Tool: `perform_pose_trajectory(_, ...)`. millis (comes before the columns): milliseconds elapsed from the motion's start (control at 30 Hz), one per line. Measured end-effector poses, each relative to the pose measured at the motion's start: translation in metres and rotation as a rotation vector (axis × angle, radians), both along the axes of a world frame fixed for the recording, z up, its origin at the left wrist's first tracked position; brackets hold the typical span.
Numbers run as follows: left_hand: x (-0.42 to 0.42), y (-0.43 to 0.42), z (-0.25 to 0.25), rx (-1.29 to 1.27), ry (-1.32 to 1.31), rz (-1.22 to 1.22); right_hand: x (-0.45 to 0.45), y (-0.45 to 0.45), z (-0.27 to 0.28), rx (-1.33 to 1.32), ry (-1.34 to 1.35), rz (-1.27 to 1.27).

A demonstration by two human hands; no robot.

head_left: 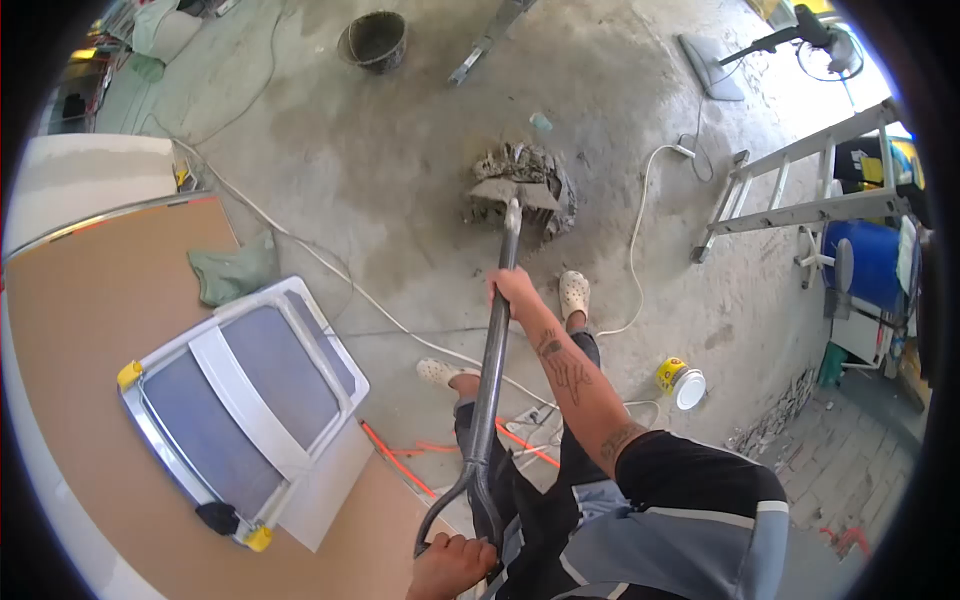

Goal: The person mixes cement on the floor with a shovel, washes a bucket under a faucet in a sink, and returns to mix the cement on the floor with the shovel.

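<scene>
A long-handled shovel (492,365) runs from the bottom of the view up to the middle of the floor. My right hand (515,291) is closed around its shaft about halfway along, with the tattooed forearm stretched forward. At the bottom, my left hand (455,566) grips the crossbar of the split handle end. The shovel's blade rests on a heap of wet grey mortar (562,190), which hides part of its edge. Several lumps and ridges show around the blade.
A black bucket (376,45) stands at the top. White cables (380,325) cross the floor near my feet. A folding step stool (250,400) lies on brown boards (90,300) at left. On the right are an aluminium ladder (790,215), a blue barrel (862,264) and a small tub (683,384).
</scene>
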State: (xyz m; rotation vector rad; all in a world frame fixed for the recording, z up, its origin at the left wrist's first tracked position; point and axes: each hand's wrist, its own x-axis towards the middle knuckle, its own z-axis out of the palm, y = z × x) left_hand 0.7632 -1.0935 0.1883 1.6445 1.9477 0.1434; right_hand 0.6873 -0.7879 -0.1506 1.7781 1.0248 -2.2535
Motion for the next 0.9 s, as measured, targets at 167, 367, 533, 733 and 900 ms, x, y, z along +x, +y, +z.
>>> perform_pose_trajectory(167,-0.040,-0.027,-0.114,-0.006,-0.070,-0.133,-0.030,-0.003,-0.070,-0.015,-0.100,-0.048)
perform_pose_trajectory(367,-0.079,-0.058,-0.025,0.180,0.039,-0.067,-0.037,-0.036,-0.019,0.006,-0.040,-0.132)
perform_pose_trajectory(533,-0.087,-0.092,-0.018,0.094,0.024,-0.228,-0.023,-0.064,-0.004,0.011,-0.027,-0.191)
perform_pose_trajectory(733,-0.095,-0.090,-0.098,-0.031,-0.080,-0.266,-0.025,-0.068,-0.069,0.137,-0.182,-0.075)
perform_pose_trajectory(900,-0.123,-0.033,0.015,0.128,0.040,-0.146,-0.042,-0.043,0.002,0.017,-0.053,-0.228)
